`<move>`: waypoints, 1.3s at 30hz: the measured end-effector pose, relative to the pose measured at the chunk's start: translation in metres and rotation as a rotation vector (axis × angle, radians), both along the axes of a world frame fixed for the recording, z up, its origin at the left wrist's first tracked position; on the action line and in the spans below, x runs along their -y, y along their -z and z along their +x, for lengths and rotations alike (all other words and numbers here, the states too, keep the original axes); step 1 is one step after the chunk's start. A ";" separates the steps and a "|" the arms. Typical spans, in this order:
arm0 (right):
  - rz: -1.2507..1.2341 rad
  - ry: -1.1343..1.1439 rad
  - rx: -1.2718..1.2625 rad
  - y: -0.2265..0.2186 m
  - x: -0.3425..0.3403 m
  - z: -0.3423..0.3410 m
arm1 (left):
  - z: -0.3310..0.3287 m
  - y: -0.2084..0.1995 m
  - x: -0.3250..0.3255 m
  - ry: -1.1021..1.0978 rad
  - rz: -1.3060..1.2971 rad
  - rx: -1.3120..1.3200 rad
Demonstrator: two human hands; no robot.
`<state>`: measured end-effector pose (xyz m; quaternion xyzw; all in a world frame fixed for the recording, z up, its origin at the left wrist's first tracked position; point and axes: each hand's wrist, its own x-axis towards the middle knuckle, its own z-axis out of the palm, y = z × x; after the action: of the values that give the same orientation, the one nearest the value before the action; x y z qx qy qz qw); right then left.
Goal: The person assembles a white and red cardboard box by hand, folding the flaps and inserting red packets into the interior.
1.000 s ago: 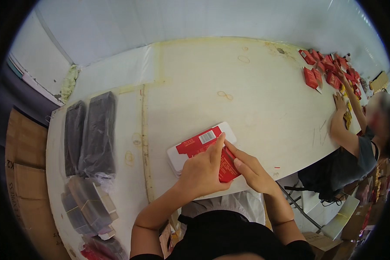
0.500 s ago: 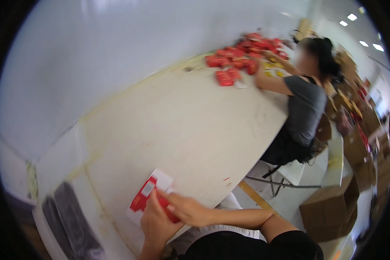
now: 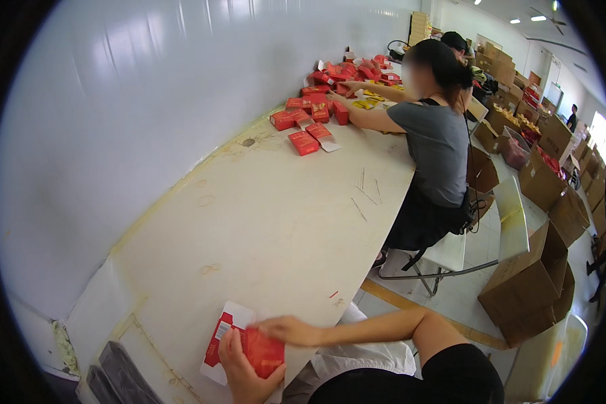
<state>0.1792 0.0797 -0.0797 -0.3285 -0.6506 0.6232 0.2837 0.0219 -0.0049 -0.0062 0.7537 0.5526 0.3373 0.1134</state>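
Observation:
Low at the table's near edge, my left hand (image 3: 244,369) grips a red box (image 3: 263,352) between thumb and fingers. My right hand (image 3: 293,331) is at the upper edge of this box, its fingers bent and smeared by motion. Whether they grip the box is hard to see. A red-and-white carton piece (image 3: 217,334) with a barcode label lies on the table behind my left fingers. I cannot tell if it is joined to the box or separate, since the hand covers where they meet.
Across the white table (image 3: 262,222), a co-worker (image 3: 434,148) in a grey top handles items beside a pile of red boxes (image 3: 320,108) and yellow packets (image 3: 370,101). Cardboard boxes (image 3: 528,283) and a folding chair (image 3: 512,215) stand to the right. Dark grey blocks (image 3: 124,377) lie at lower left.
The red box has been turned so its broad face shows. My right hand has shifted to its upper edge. The whole view has tilted, showing more of the room.

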 end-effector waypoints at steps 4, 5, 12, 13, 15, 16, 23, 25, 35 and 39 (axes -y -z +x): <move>-0.147 0.399 -0.256 -0.003 -0.145 0.078 | -0.029 0.010 0.009 -0.107 0.012 0.107; -0.147 0.452 -0.564 -0.063 -0.168 0.079 | -0.039 0.012 0.014 -0.167 -0.025 0.103; -0.465 0.678 -0.381 -0.060 -0.223 0.129 | -0.029 0.056 -0.009 -0.288 -0.210 -0.533; -0.473 0.614 -0.296 -0.044 -0.210 0.122 | -0.029 0.055 -0.012 -0.285 -0.217 -0.531; -0.467 0.508 -0.154 -0.024 -0.178 0.107 | -0.031 0.053 -0.017 -0.280 -0.243 -0.530; -0.485 0.442 -0.102 -0.019 -0.167 0.102 | -0.031 0.049 -0.019 -0.288 -0.274 -0.519; -0.284 0.021 -0.028 -0.044 -0.086 0.066 | -0.039 0.036 -0.013 -0.348 -0.032 -0.384; -0.169 -0.049 -0.085 -0.048 -0.066 0.058 | -0.031 0.037 -0.018 -0.293 -0.077 -0.197; 0.648 -0.032 0.264 -0.012 0.019 0.014 | -0.027 0.079 -0.014 -0.318 0.073 -0.174; 0.615 0.081 0.184 0.006 0.017 0.007 | -0.014 0.057 -0.005 -0.263 -0.066 -0.199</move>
<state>0.1866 0.0627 -0.0855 -0.3079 -0.8178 0.3532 0.3342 0.0084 0.0005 -0.0632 0.7003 0.6659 0.2546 0.0379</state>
